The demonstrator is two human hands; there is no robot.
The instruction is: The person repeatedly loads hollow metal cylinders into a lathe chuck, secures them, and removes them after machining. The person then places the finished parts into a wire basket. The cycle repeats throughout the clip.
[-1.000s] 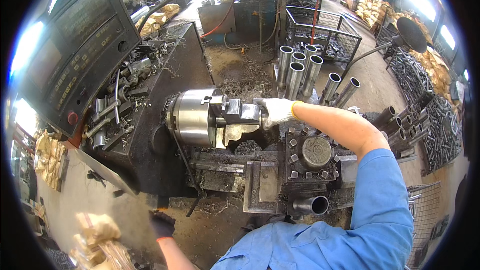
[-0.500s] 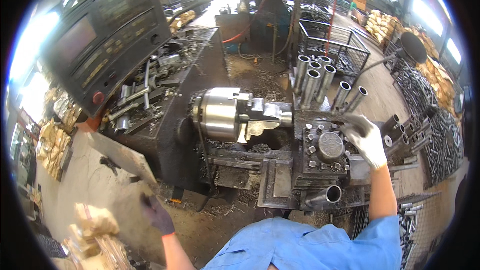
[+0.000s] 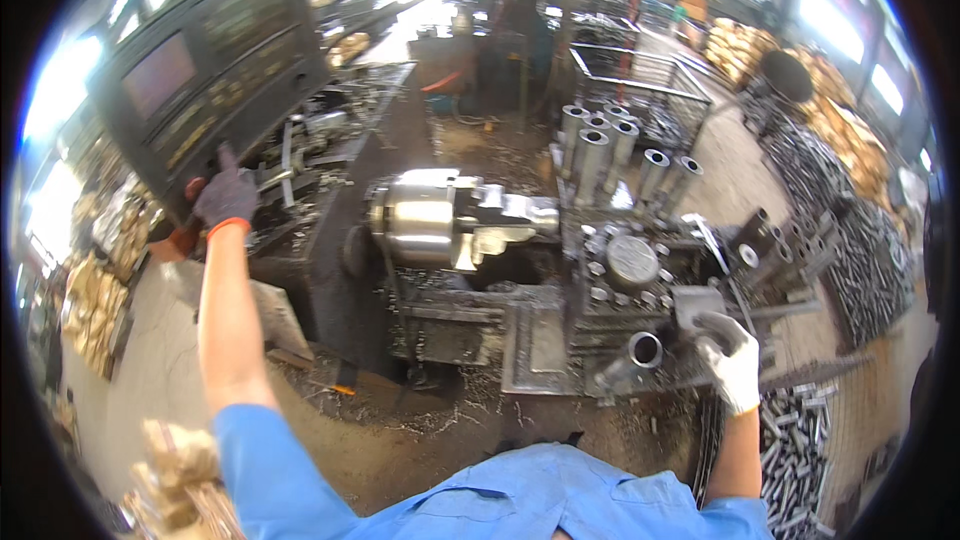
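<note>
My left hand [image 3: 226,195], in a dark glove with an orange cuff, is raised to the control panel [image 3: 205,60]. One finger points up at the panel's lower edge, beside a red knob [image 3: 194,187]. Holding nothing visible, my right hand [image 3: 727,358] wears a white glove. Its fingers are loosely bent, with a gap between them and the thumb. To its left, a short metal tube [image 3: 643,350] leans at the machine's front edge. The lathe chuck [image 3: 420,220] has a shiny metal piece [image 3: 541,216] beyond its jaws. Right of that sits a bolted tool post [image 3: 632,262].
Several metal tubes [image 3: 591,155] stand upright behind the tool post, and more tubes [image 3: 785,260] lean at its right. A lever [image 3: 708,240] rises between. A bin of short metal pieces [image 3: 795,450] is at the lower right. Metal chips and bars [image 3: 300,165] cover the left ledge.
My left hand has risen from low over the floor to the control panel. My right hand has moved from beside the tool post back toward me, near the leaning tube. The view has shifted slightly.
</note>
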